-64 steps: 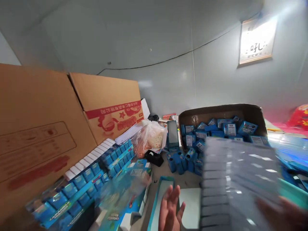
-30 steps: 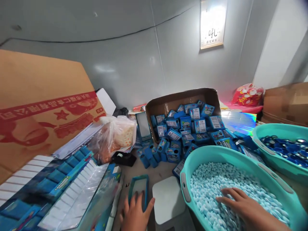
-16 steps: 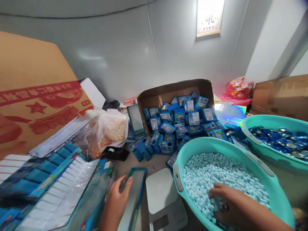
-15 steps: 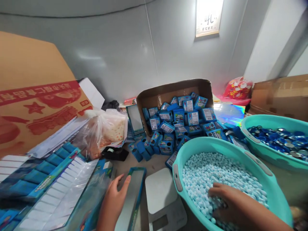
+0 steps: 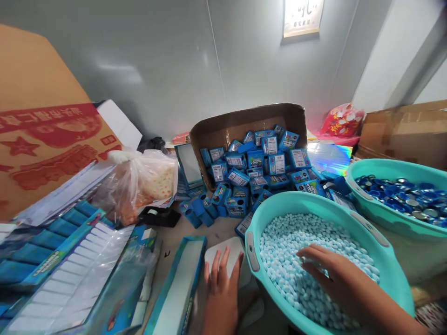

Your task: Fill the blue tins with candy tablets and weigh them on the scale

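Note:
My left hand is open, fingers spread, over a white flat device like a small scale; whether it touches the plate I cannot tell. To its left lies a long blue-edged open tray box with a pale inside. My right hand is open above the pale blue candies in a turquoise basin. Its fingers point left, the thumb stands apart, and nothing shows between them. Behind the basin, small blue printed boxes spill from a tipped brown carton.
At right stands a second turquoise basin of blue and silver round pieces. On the left are filled blue display boxes, a plastic bag, a black tape dispenser and a large printed carton. A brown carton stands at back right.
My left hand has moved right, from over the long tray box to over the white device. My right hand has lifted out of the candies and its fingers have opened. The view has shifted slightly.

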The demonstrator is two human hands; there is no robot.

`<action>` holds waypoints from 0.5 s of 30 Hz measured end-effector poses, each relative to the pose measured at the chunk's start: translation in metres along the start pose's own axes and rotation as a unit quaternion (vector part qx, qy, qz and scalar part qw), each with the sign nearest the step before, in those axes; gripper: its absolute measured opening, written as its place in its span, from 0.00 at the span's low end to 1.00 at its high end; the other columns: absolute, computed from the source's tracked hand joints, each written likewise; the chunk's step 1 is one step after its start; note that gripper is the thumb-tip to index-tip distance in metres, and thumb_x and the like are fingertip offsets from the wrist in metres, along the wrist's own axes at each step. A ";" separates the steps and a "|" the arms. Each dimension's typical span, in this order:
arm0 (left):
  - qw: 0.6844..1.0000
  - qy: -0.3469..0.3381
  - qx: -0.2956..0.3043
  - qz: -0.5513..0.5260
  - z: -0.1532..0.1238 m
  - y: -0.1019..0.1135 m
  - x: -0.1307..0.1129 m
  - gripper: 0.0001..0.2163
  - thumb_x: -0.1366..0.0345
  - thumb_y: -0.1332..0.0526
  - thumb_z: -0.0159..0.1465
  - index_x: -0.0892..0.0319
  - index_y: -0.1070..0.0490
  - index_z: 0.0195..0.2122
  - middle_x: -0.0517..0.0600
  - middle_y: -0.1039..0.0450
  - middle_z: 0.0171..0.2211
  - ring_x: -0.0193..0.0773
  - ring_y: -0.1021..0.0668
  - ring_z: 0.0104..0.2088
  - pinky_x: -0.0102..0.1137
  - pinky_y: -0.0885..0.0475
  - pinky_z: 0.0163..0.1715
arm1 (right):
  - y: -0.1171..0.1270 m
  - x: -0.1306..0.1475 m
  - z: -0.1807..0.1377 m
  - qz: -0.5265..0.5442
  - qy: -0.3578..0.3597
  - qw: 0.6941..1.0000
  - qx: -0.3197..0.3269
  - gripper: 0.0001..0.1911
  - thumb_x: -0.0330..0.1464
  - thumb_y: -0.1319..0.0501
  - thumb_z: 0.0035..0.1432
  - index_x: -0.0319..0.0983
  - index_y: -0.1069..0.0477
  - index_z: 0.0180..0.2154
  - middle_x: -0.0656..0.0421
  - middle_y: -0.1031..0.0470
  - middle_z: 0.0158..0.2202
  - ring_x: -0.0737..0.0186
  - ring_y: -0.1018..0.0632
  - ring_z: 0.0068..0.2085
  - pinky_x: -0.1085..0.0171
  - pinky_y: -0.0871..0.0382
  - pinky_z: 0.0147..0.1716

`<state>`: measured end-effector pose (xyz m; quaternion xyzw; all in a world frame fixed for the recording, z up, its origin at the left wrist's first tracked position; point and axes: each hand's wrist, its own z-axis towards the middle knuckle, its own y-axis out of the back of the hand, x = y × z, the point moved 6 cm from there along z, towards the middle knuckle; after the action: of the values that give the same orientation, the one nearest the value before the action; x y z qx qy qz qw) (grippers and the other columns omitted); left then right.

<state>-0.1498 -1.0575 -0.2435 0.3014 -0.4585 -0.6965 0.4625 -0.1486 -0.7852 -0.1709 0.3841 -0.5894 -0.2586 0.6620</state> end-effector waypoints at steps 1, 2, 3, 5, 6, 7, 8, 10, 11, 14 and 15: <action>1.000 -0.001 0.007 0.002 0.002 0.002 0.007 0.31 0.58 0.37 0.62 0.44 0.42 0.66 0.55 0.44 0.68 0.56 0.44 0.68 0.54 0.50 0.66 | 0.001 -0.001 0.000 0.000 -0.002 1.000 -0.009 0.15 0.39 0.48 0.67 0.45 0.25 0.48 0.52 0.21 0.49 0.50 0.20 0.48 0.55 0.25 0.47; 1.000 0.010 0.010 0.005 0.004 0.006 0.016 0.31 0.56 0.36 0.61 0.46 0.40 0.66 0.56 0.44 0.68 0.56 0.45 0.68 0.54 0.50 0.65 | 0.002 -0.002 0.001 -0.001 -0.004 1.000 -0.013 0.16 0.40 0.47 0.67 0.45 0.25 0.49 0.52 0.22 0.50 0.50 0.21 0.49 0.53 0.25 0.48; 1.000 0.024 0.009 0.009 0.007 0.011 0.026 0.31 0.54 0.35 0.60 0.48 0.39 0.65 0.58 0.43 0.67 0.58 0.44 0.68 0.55 0.49 0.65 | 0.001 -0.003 0.001 -0.001 -0.004 1.000 -0.014 0.16 0.41 0.47 0.67 0.45 0.26 0.50 0.52 0.22 0.50 0.49 0.21 0.50 0.52 0.26 0.50; 0.998 0.055 -0.012 0.014 0.011 0.023 0.043 0.31 0.50 0.35 0.59 0.54 0.35 0.63 0.62 0.40 0.65 0.60 0.42 0.66 0.56 0.49 0.64 | -0.001 -0.005 0.001 0.002 0.000 1.000 -0.004 0.17 0.42 0.46 0.66 0.45 0.25 0.50 0.51 0.23 0.51 0.49 0.22 0.51 0.50 0.27 0.52; 0.998 0.064 -0.027 0.006 0.011 0.030 0.048 0.31 0.48 0.35 0.59 0.57 0.33 0.61 0.63 0.37 0.62 0.60 0.40 0.65 0.56 0.48 0.64 | -0.002 -0.005 0.001 0.003 0.001 1.000 0.002 0.17 0.42 0.46 0.66 0.44 0.25 0.50 0.51 0.23 0.52 0.49 0.23 0.52 0.49 0.28 0.54; 0.997 0.068 -0.039 -0.009 0.010 0.036 0.052 0.30 0.46 0.36 0.59 0.57 0.30 0.58 0.63 0.33 0.59 0.58 0.36 0.62 0.54 0.45 0.63 | -0.003 -0.006 0.001 0.002 -0.001 1.000 0.007 0.17 0.42 0.45 0.66 0.44 0.25 0.50 0.51 0.24 0.53 0.48 0.24 0.54 0.49 0.29 0.55; 0.997 0.063 -0.036 -0.030 0.006 0.040 0.053 0.27 0.45 0.36 0.59 0.56 0.28 0.55 0.61 0.29 0.54 0.56 0.32 0.58 0.51 0.42 0.61 | -0.004 -0.006 0.001 -0.001 -0.006 1.000 0.012 0.17 0.42 0.45 0.66 0.44 0.25 0.50 0.50 0.26 0.54 0.48 0.25 0.55 0.48 0.30 0.56; 0.996 0.039 0.018 -0.077 -0.005 0.040 0.051 0.21 0.46 0.36 0.59 0.52 0.24 0.49 0.54 0.24 0.43 0.49 0.25 0.48 0.44 0.35 0.54 | -0.005 -0.006 0.000 -0.012 -0.012 0.999 0.028 0.17 0.41 0.44 0.65 0.43 0.25 0.51 0.49 0.28 0.56 0.46 0.26 0.57 0.47 0.32 0.57; 0.994 0.026 0.058 -0.092 -0.012 0.037 0.049 0.18 0.48 0.35 0.60 0.49 0.23 0.47 0.52 0.23 0.40 0.46 0.23 0.44 0.41 0.33 0.50 | -0.005 -0.005 -0.001 -0.017 -0.012 0.999 0.040 0.17 0.41 0.43 0.64 0.43 0.26 0.51 0.49 0.28 0.56 0.46 0.26 0.57 0.46 0.32 0.57; 0.990 -0.002 0.108 -0.088 -0.036 0.030 0.049 0.13 0.58 0.36 0.61 0.44 0.23 0.48 0.49 0.23 0.39 0.44 0.22 0.41 0.41 0.31 0.48 | -0.005 0.000 -0.001 -0.025 -0.006 0.997 0.072 0.16 0.39 0.41 0.63 0.43 0.26 0.50 0.50 0.26 0.53 0.47 0.25 0.53 0.47 0.30 0.54; 0.993 -0.008 0.089 -0.079 -0.041 0.029 0.050 0.14 0.60 0.38 0.62 0.43 0.24 0.50 0.49 0.23 0.41 0.44 0.21 0.42 0.42 0.31 0.50 | -0.004 0.001 0.000 -0.026 -0.005 0.997 0.075 0.15 0.39 0.42 0.63 0.43 0.26 0.49 0.50 0.25 0.51 0.48 0.24 0.51 0.48 0.30 0.53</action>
<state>-0.1236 -1.1228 -0.2328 0.3710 -0.4970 -0.6895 0.3741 -0.1476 -0.7883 -0.1734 0.4463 -0.6002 -0.2333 0.6214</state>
